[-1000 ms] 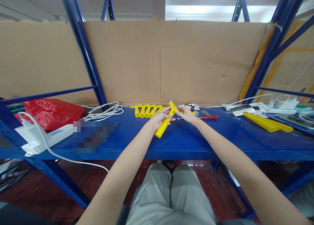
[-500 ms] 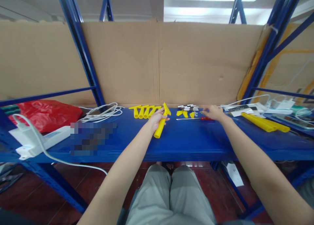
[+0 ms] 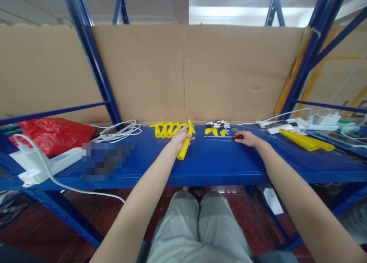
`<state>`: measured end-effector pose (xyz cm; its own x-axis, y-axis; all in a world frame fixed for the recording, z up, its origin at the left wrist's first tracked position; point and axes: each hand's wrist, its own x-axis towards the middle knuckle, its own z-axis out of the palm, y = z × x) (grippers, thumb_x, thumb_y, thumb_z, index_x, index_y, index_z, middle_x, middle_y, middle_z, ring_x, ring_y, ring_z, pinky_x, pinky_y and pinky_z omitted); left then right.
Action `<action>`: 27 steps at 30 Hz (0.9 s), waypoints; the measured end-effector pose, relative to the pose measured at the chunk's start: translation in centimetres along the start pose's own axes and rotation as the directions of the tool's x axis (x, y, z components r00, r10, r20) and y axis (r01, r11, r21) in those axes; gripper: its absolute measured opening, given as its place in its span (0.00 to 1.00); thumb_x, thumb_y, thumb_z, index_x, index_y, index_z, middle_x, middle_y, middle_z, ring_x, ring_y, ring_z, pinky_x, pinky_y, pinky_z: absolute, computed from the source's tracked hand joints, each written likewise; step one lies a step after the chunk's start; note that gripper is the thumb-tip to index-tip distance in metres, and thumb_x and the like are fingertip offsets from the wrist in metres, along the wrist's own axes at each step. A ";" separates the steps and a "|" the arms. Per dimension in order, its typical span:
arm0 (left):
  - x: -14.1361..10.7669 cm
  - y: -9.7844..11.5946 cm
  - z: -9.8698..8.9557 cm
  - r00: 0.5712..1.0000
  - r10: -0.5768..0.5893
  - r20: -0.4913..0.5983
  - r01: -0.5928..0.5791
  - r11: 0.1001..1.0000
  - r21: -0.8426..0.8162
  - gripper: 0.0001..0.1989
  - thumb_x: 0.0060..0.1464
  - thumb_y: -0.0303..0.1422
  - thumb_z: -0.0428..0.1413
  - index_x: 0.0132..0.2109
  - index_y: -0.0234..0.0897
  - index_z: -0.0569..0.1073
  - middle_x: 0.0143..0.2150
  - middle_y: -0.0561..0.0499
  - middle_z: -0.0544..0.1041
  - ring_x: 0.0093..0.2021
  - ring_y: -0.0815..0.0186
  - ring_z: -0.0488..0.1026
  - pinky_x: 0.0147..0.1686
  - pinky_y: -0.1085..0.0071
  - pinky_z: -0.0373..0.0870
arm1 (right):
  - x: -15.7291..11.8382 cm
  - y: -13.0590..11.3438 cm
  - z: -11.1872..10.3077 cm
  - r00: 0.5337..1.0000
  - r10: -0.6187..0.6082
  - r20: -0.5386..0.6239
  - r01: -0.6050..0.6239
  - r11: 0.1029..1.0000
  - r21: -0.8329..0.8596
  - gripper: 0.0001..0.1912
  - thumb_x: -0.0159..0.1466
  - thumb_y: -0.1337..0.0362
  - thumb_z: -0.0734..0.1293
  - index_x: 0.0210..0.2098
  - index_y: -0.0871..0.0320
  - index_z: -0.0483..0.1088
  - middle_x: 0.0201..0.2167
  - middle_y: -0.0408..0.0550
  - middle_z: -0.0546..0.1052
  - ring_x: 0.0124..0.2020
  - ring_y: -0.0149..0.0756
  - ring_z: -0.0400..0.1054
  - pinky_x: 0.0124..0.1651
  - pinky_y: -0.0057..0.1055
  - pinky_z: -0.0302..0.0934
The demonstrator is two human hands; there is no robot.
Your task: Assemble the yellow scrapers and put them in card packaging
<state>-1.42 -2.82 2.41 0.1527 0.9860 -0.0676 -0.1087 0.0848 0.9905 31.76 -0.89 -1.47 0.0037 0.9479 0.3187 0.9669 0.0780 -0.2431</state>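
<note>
My left hand (image 3: 180,137) is wrapped round a yellow tube with a winged top (image 3: 183,151), tilted above the blue shelf. My right hand (image 3: 247,138) has its fingers closed on the red handle of a screwdriver (image 3: 218,137), whose thin shaft points left. Just behind the shaft lie small yellow pieces (image 3: 215,132) and tiny metal bits (image 3: 227,131). Black-and-white sticks (image 3: 218,124) are heaped behind those. Several similar yellow parts (image 3: 163,131) stand in a row left of my left hand.
Yellow tubes (image 3: 301,141) lie at the right beside white packets (image 3: 279,127) and cables. At the left are a coiled white cable (image 3: 126,132), a red bag (image 3: 57,135) and a power strip (image 3: 67,159). Cardboard (image 3: 137,72) closes the back between blue posts.
My right hand has moved slightly down and left and taken hold of the screwdriver handle. A small flat piece now shows behind it. My left hand still grips the yellow tube.
</note>
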 end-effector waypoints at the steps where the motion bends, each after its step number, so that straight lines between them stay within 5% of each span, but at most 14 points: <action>1: 0.0 0.0 0.0 1.000 0.001 0.002 -0.001 1.000 -0.001 0.41 0.51 0.17 0.55 0.67 0.58 0.58 0.66 0.46 0.64 0.29 0.72 0.78 0.17 0.81 0.63 | 0.0 0.0 0.0 0.999 -0.005 0.052 0.005 1.000 0.009 0.11 0.59 0.63 0.69 0.42 0.57 0.78 0.41 0.52 0.80 0.43 0.41 0.72 0.50 0.36 0.64; 9: -0.2 0.1 0.3 0.999 -0.008 -0.041 0.009 1.000 0.027 0.40 0.52 0.13 0.50 0.66 0.54 0.61 0.66 0.46 0.65 0.27 0.74 0.76 0.17 0.81 0.62 | 0.6 1.0 0.4 0.991 -0.081 0.102 0.067 0.988 0.138 0.09 0.58 0.65 0.67 0.38 0.57 0.78 0.35 0.50 0.80 0.38 0.41 0.74 0.45 0.34 0.67; 21: -0.4 0.0 0.6 0.999 -0.013 -0.029 0.013 1.000 0.026 0.42 0.49 0.12 0.49 0.67 0.52 0.59 0.70 0.45 0.58 0.25 0.75 0.75 0.14 0.80 0.61 | 1.4 0.6 0.2 0.909 -0.301 -0.289 0.367 0.905 0.213 0.08 0.58 0.66 0.68 0.37 0.56 0.77 0.35 0.52 0.80 0.37 0.44 0.74 0.45 0.43 0.68; 27: -0.6 0.1 0.8 0.999 -0.041 -0.022 0.042 0.999 0.030 0.41 0.50 0.12 0.48 0.67 0.50 0.59 0.69 0.44 0.60 0.25 0.75 0.74 0.14 0.80 0.61 | 1.3 -0.2 0.2 0.872 -0.320 -0.370 0.419 0.879 0.228 0.07 0.58 0.65 0.69 0.37 0.56 0.76 0.37 0.53 0.80 0.40 0.46 0.74 0.46 0.45 0.67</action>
<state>-0.70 -3.52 2.61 0.1358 0.9845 -0.1107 -0.0724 0.1214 0.9900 31.48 0.36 -1.17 -0.2116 0.6872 0.6949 0.7933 0.5361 -0.2886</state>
